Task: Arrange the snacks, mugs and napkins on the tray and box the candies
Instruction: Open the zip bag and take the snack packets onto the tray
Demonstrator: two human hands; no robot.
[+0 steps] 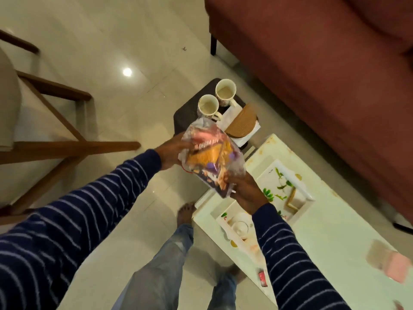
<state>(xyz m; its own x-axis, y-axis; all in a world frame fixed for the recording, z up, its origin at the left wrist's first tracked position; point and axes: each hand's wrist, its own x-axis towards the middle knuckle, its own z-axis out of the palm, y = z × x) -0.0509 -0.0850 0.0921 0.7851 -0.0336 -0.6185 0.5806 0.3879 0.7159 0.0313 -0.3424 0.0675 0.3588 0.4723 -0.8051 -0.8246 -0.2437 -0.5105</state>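
A clear plastic bag of snack packets (210, 157), orange, pink and purple inside, hangs in the air between both hands. My left hand (172, 153) grips its left side and my right hand (245, 191) holds it from below. Two white mugs (208, 106) (225, 91) stand on a dark stool (185, 113), next to white napkins (252, 130) and a round woven coaster (242, 121). A white floral tray (288, 193) lies on the white table (335, 242), with a small white dish (240, 227) in its near end.
A small red candy (262, 277) lies at the table's near edge, and a blurred pink packet (388, 262) lies at the right. A maroon sofa (324, 74) runs behind the table. A wooden chair (55, 142) stands on the left. My feet stand on pale tiles.
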